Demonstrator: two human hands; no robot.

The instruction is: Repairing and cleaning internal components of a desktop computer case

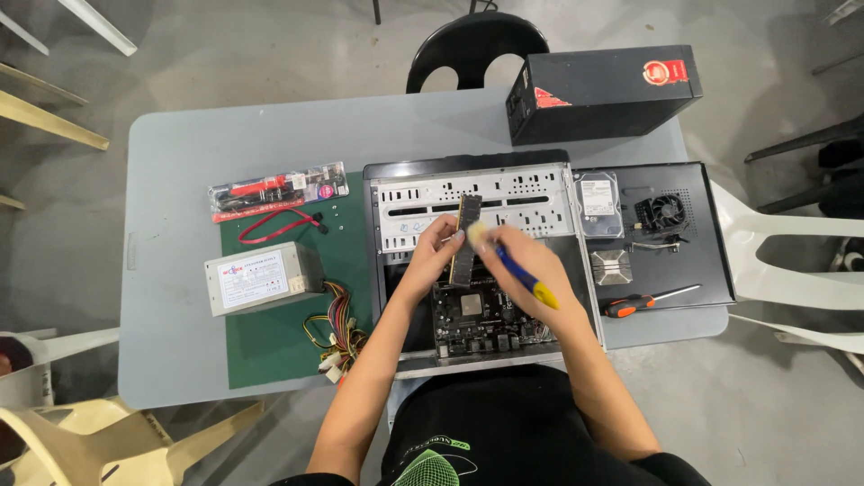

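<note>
An open computer case [468, 261] sits on a grey table [171, 153], with a power supply [261, 279] left and a screwdriver [643, 301] right. The left hand [432, 247] grips a memory stick [464, 238] above the case, its long axis running away from the person. The right hand [526, 261] clasps a blue-and-yellow brush [513, 265], bristles touching the stick.

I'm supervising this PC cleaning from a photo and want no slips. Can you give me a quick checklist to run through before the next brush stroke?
1. Left hand grips the memory module: ok.
2. Right hand holds the brush, bristles at the module: ok.
3. Module held above the open computer case, clear of the motherboard: ok.
4. Screwdriver lies aside, away from the hands: ok.
5. Power supply out of the case: ok.
6. Module contacts clean: cannot tell.
</note>
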